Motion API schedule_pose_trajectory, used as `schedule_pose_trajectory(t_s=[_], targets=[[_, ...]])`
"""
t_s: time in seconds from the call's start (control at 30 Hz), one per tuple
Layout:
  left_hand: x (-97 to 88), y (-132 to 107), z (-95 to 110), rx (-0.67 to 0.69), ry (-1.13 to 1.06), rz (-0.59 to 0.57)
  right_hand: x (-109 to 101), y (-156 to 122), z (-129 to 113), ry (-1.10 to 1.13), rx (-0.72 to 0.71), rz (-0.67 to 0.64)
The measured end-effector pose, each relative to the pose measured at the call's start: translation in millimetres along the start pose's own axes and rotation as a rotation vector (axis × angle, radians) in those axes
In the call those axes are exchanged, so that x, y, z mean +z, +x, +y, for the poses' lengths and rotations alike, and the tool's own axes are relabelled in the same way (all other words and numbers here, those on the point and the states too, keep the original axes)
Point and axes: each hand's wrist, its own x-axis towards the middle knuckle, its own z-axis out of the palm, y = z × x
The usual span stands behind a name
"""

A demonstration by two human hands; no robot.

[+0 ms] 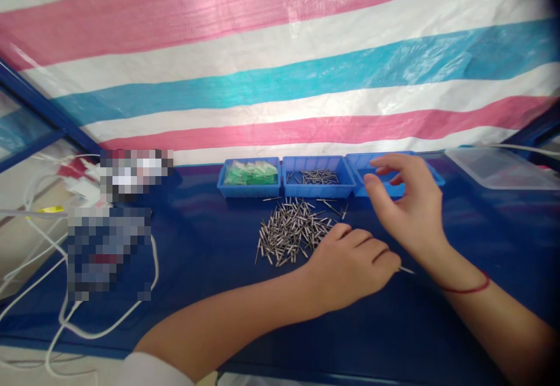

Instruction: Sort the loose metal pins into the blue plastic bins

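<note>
My left hand (350, 263) is closed, knuckles up, at the right edge of a pile of small metal pins (291, 231). A thin metal pin (406, 270) pokes out from its fingers on the right; the rest of it is hidden. My right hand (409, 205), with a red cord on the wrist, is raised in front of the right-hand blue bin (363, 185). Its thumb and fingers are apart, with nothing visible between them. In the middle blue bin (319, 190) lie more metal pins.
The left blue bin (249, 190) holds small green and clear packets. White cables (100, 334) loop across the table's left side beside blurred-out items. A clear plastic lid (494, 170) lies at the back right. Behind stands a striped plastic sheet (280, 88).
</note>
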Motion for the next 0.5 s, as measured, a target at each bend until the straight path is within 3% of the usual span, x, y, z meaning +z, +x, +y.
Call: schedule_pose_trajectory(t_s=[0.1, 0.23, 0.37, 0.5], targets=[[-26.1, -6, -17, -0.202, -0.078, 0.059, -1, -6, -12, 0.127, 0.005, -0.084], [-50.3, -24, -40, -0.439, -0.358, 0.173, 4, -16, -29, 0.319, 0.109, -0.424], [-55.6, -40, -50, -0.563, -0.522, 0.221, 13, -27, -41, 0.481, 0.177, -0.717], [-54.2, -47, -50, -0.709, -0.775, 0.232, 17, -35, -46, 0.584, 0.307, -0.8]])
